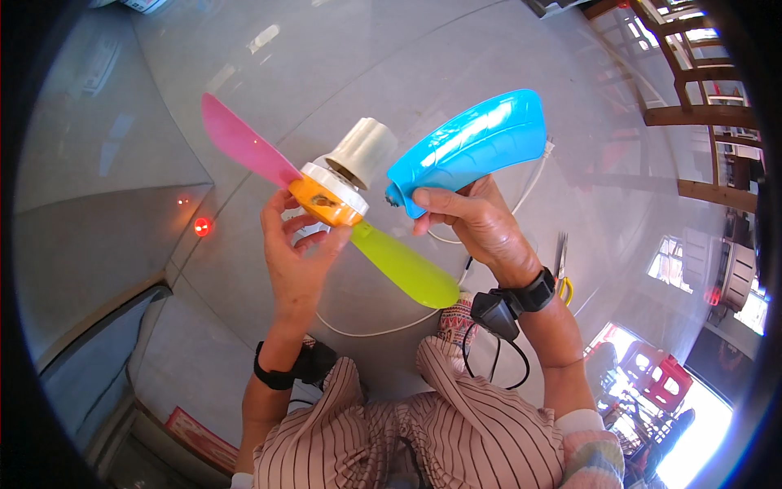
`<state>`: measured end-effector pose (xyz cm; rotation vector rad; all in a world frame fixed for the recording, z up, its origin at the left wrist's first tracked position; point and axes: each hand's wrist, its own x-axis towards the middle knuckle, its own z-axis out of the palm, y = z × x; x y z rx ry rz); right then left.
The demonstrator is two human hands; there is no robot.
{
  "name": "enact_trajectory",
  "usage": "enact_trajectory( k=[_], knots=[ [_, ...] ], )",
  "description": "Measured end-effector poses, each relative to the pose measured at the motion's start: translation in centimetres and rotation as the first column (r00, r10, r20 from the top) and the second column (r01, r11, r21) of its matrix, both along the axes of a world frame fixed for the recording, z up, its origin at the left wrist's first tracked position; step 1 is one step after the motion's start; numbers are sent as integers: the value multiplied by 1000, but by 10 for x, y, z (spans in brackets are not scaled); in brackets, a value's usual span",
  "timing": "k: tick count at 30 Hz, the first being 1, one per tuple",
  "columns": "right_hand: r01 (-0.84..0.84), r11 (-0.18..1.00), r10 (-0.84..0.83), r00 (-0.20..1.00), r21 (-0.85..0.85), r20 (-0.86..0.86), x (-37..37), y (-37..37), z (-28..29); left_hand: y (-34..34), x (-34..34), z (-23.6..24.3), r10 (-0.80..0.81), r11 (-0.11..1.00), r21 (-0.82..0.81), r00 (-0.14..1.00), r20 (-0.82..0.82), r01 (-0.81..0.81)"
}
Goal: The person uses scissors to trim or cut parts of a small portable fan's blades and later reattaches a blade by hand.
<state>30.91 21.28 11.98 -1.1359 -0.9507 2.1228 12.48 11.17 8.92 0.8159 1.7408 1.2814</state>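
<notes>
Lengthwise, the blue blade (472, 140) slants rightward and forward.

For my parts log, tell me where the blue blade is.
The blue blade is right of centre in the head view, held in the right hand, its narrow end just right of the orange hub.

The floor (456, 49) is gray and shiny, with thin dark lines across it and bright white spots shining on the far left. A small red light (203, 226) glows on the left, and brown wooden bars (700, 116) stand far right. On the near right there is a red thing with holes (661, 394) — and very bright white light (707, 425) beside it.
</notes>
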Motion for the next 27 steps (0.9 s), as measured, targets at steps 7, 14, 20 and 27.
enact_trajectory(
  k=[7, 14, 20, 27],
  knots=[
    [12, 998, -12, 1000, 65, 1, 24, 4, 8, 19, -32, 10, -49, 998, -34, 979, 197, 57],
    [93, 995, -90, 993, 39, -72, 56, 2, 10, 15, -40, 24, -28, 967, -245, 983, 184, 73],
    [-100, 970, 75, 990, 221, 120, 85, 8, 26, 4, -81, 69, 48, 974, -179, 901, -431, -137],
    [-504, 790, 394, 853, 348, 342, 107, 25, 26, 78, 39, 129, -596, 801, -50, 802, 37, 597]
  ],
)
